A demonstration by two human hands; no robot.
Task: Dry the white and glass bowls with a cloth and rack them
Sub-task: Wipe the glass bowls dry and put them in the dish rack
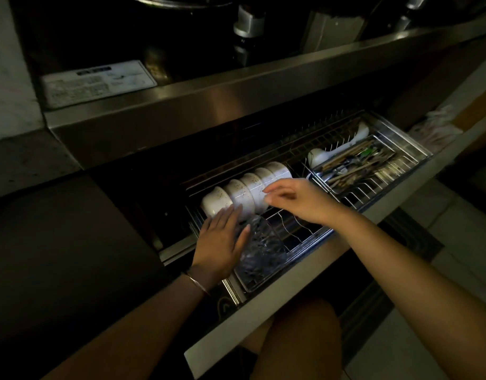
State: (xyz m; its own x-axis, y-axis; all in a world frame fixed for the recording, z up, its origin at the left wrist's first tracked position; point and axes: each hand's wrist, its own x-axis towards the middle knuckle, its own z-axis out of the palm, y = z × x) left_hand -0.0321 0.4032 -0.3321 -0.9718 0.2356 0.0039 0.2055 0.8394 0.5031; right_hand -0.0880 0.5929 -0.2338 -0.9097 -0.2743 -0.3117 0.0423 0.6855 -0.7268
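My left hand (pixel 218 242) is open flat, fingers together, palm resting on the glass bowl (pixel 259 249) and fingertips touching the nearest of the white bowls (pixel 247 192); wrist straight, forearm coming in from lower left. My right hand (pixel 294 200) is half open, fingers loosely curled, holding nothing, fingertips at the rim of a white bowl mid-row. White bowls stand on edge in a row in the pulled-out drawer rack (pixel 299 229); glass bowl sits at the rack's front-left corner.
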